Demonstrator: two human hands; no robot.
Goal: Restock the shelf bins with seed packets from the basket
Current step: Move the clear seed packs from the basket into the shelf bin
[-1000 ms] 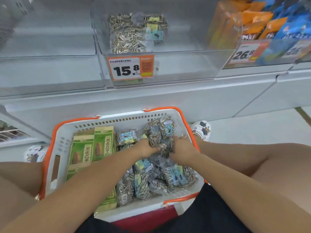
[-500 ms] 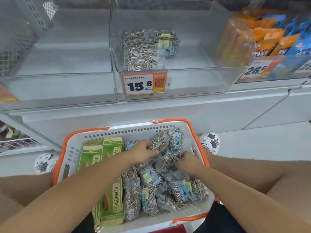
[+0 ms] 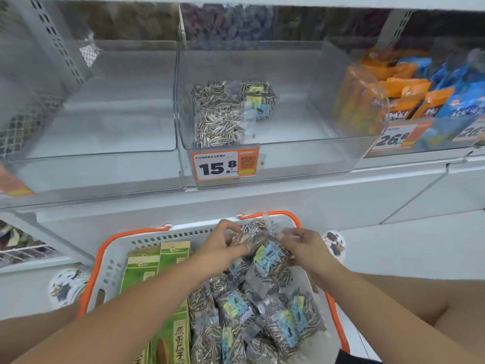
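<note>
At lower centre of the frame, the left hand [image 3: 219, 248] and right hand [image 3: 305, 249] both pinch a bunch of clear seed packets [image 3: 258, 248], fingers curled round it from either side, held above the far end of the white, orange-rimmed basket [image 3: 105, 261]. More packets [image 3: 262, 319] lie heaped in the basket's right half, with green boxes [image 3: 160, 285] along its left. At upper centre, the clear middle bin [image 3: 301, 153] holds a few seed packets [image 3: 223, 111] behind a 15.8 price tag [image 3: 225, 165], the left bin [image 3: 99, 164] sits beside it, and orange and blue bags [image 3: 409, 93] fill the right bin at upper right.
</note>
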